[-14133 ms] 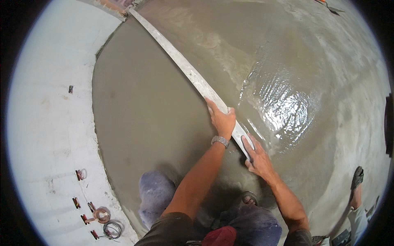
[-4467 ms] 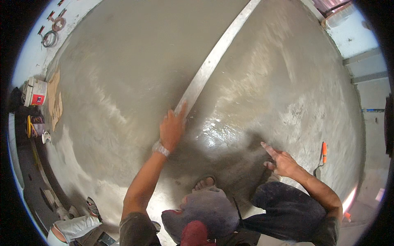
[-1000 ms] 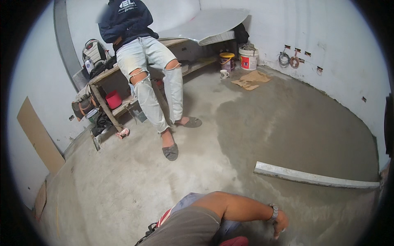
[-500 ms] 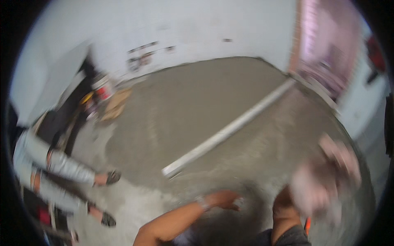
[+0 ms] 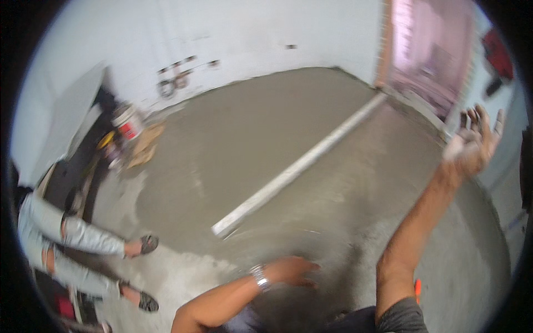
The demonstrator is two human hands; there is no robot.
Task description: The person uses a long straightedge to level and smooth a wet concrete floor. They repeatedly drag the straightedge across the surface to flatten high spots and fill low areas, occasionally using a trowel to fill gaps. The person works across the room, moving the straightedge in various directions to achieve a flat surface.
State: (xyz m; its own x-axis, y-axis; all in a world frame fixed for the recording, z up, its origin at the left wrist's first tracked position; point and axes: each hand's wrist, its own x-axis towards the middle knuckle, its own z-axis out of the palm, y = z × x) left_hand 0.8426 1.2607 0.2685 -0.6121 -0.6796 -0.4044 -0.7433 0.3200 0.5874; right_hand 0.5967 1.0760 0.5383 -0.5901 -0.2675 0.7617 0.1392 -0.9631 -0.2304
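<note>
My right hand (image 5: 474, 141) is raised at the right, its palm coated in pale dust or cement. Its fingers are spread and it holds nothing. Low over the floor in front of me is my left hand (image 5: 291, 271), a metal-band watch (image 5: 260, 278) on its wrist. Its fingers look stretched out and slightly apart, with nothing visible in them. A long pale straightedge bar (image 5: 300, 166) lies diagonally across the smoothed grey wet cement (image 5: 250, 127), touched by neither hand.
At the left stands another person in light torn jeans (image 5: 91, 233) and dark shoes. Beyond are a white-and-red bucket (image 5: 129, 122), brown paper (image 5: 147, 147) and a leaning grey panel (image 5: 72, 116). A doorway (image 5: 427, 61) opens at the far right. Something orange (image 5: 417, 289) shows beside my right arm.
My right hand, blurred and lower before, has swung up and outward to the right with fingers spread. My left hand stays low in about the same place. The view has shifted slightly.
</note>
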